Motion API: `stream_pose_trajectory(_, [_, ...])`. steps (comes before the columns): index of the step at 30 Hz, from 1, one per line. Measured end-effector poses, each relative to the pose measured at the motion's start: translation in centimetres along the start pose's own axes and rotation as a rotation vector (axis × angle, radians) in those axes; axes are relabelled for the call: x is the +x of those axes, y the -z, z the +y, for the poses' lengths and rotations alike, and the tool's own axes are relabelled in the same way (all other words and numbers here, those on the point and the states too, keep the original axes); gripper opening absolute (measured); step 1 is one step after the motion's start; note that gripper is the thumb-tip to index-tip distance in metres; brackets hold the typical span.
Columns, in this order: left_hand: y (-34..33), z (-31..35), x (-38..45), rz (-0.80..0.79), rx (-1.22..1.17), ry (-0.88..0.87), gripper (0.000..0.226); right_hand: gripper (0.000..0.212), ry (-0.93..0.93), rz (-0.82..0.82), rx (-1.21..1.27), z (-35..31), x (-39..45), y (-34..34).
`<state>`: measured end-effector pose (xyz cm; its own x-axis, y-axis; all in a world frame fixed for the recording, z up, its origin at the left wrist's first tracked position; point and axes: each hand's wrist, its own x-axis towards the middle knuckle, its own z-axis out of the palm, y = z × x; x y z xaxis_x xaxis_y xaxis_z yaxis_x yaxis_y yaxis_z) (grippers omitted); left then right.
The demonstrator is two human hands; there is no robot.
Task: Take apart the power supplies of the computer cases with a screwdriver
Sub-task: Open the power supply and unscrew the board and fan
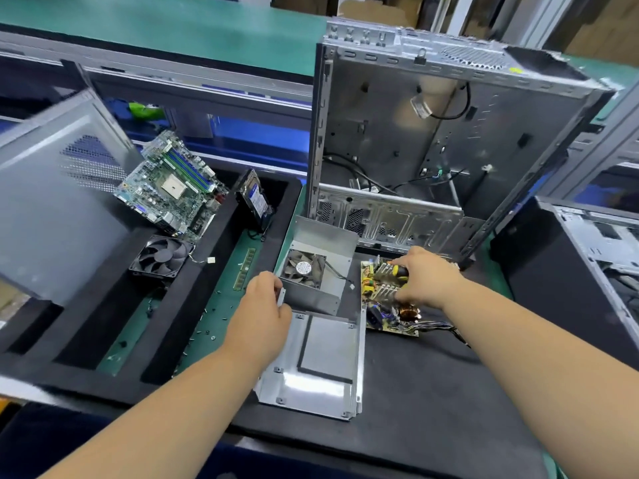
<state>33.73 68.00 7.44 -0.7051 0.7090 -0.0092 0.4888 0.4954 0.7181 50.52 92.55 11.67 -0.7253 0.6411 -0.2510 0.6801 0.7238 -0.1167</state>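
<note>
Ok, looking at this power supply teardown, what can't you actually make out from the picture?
All in the head view:
- Screwdriver: only a yellow-and-black handle shows; the right hand covers the shaft and tip.
- Power supply circuit board: partly hidden by that hand, so any remaining screws can't be seen.
- Left hand: its fingertips at the metal housing edge are hidden.
- Loose screws: too small to count.
- Side panel: blurred, cut off by the left edge.
</note>
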Motion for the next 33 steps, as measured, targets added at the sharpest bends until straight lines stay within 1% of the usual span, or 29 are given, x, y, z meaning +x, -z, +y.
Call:
stream_pose_trajectory(6, [0.8, -1.1, 1.1, 0.002, -0.052, -0.029, 0.020, 0.054, -0.049, 0.016, -0.033, -1.4, 1.2, -0.4])
stream_pose_trajectory(9, [0.5, -1.4, 1.2, 0.011, -0.074, -0.035, 0.025, 0.061, -0.090, 0.046, 0.009, -1.1, 0.9, -1.4])
stream_pose_trajectory(11, [0.5, -1.7, 1.4, 0.071, -0.039, -0.011, 0.034, 0.067, -0.097, 0.070, 0.019, -1.1, 0.9, -1.5])
stream_pose_trajectory(13, [0.5, -1.9, 1.6, 0.109, -0.025, 0.029, 0.042, 0.069, -0.087, 0.061, -0.003, -1.3, 1.0, -1.2])
stream_pose_trajectory(15, [0.4, -2.1, 1.6, 0.065, -0.112, 0.067, 0.044, 0.068, -0.079, 0.054, 0.017, -1.3, 0.9, -0.7])
stream_pose_trajectory(16, [0.3, -2.2, 1.6, 0.037, -0.163, 0.077, 0.044, 0.063, -0.082, 0.087, 0.058, -1.2, 0.8, -0.3])
stream_pose_trajectory(18, [0.1, -2.4, 1.5, 0.017, -0.215, 0.069, 0.043, 0.044, -0.117, 0.230, 0.185, -0.5, 0.2, 0.6])
stream_pose_trajectory(20, [0.2, -2.6, 1.7, 0.003, -0.249, 0.070, 0.042, 0.026, -0.211, 0.377, 0.298, 0.9, -0.6, 1.4])
stream_pose_trajectory(21, [0.2, -2.5, 1.7, -0.010, -0.267, 0.078, 0.041, 0.020, -0.268, 0.426, 0.341, 1.8, -1.0, 1.6])
stream_pose_trajectory(23, [0.3, -2.4, 1.7, -0.046, -0.296, 0.101, 0.040, 0.014, -0.379, 0.469, 0.411, 3.9, -2.0, 1.6])
stream_pose_trajectory(27, [0.6, -2.1, 1.7, -0.085, -0.247, 0.101, 0.036, 0.006, -0.582, 0.426, 0.418, 8.1, -3.9, 0.5])
stream_pose_trajectory(30, [1.2, -1.7, 2.1, -0.109, -0.200, 0.125, 0.033, 0.006, -0.691, 0.337, 0.396, 10.7, -4.9, -0.7])
stream_pose_trajectory(33, [1.7, -0.6, 2.3, -0.021, -0.030, 0.081, 0.039, 0.005, -0.721, 0.218, 0.401, 11.7, -5.4, -2.2])
